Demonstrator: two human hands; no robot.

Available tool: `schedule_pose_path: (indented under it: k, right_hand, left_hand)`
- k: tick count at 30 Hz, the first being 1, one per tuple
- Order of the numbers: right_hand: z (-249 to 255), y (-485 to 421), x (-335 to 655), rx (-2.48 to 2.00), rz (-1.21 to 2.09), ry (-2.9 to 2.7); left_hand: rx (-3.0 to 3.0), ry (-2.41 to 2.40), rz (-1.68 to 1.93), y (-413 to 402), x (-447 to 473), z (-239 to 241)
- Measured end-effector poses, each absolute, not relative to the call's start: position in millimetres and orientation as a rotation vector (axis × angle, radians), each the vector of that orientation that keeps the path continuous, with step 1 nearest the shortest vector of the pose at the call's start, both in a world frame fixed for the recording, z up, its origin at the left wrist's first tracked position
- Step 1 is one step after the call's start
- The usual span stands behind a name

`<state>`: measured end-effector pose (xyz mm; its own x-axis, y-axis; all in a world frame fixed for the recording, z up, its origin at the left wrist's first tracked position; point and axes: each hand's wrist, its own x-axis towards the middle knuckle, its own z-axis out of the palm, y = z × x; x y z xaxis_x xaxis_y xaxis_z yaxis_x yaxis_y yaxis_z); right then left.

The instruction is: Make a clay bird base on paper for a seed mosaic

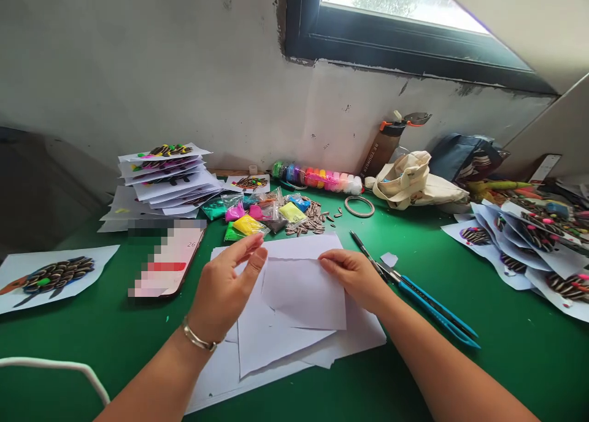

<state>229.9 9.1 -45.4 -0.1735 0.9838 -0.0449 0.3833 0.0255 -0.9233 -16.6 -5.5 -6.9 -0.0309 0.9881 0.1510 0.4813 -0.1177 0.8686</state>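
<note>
A small white sheet of paper [306, 293] lies on top of a loose pile of white sheets [271, 348] on the green table [92, 330]. My right hand [354, 278] pinches the small sheet's upper right corner and presses it down. My left hand [225, 287] hovers over the sheet's left edge with its fingers stretched and slightly apart, the thumb near the paper; it holds nothing. A bracelet sits on my left wrist.
Blue-handled scissors [423, 302] lie just right of my right hand. A phone [168, 265] lies to the left. Behind are clay bags [257, 216], sunflower seeds [313, 219], a tape ring [359, 207], stacked seed pictures [168, 176], a cloth bag [409, 180] and a bottle [384, 146].
</note>
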Motion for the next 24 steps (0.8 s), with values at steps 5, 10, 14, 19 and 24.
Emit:
schedule_pose_path:
  k: [5,10,14,19,24]
  right_hand:
    - [-55.4,13.0,223.5,-1.404,0.681,-1.995]
    - [-50.3,20.1,240.2,-1.448,0.293,-1.987]
    - [-42.9,21.6,269.9,-1.742,-0.148,-1.916]
    - [-55.4,25.9,286.3,-2.191,-0.309,-2.084]
    - [-57.6,29.8,281.6,-2.106,-0.209,-2.134]
  left_hand:
    - [2.445,1.194,0.826,-16.1,0.2,-24.7]
    - [2.679,1.089,0.346,-20.9,13.7,-38.5]
    - [2.688,1.158,0.273,-24.4,16.8,-41.6]
    - [2.703,1.239,0.344,-27.5,22.2,-45.4]
    - [2.684,1.279,0.663,-21.6,9.4,-36.9]
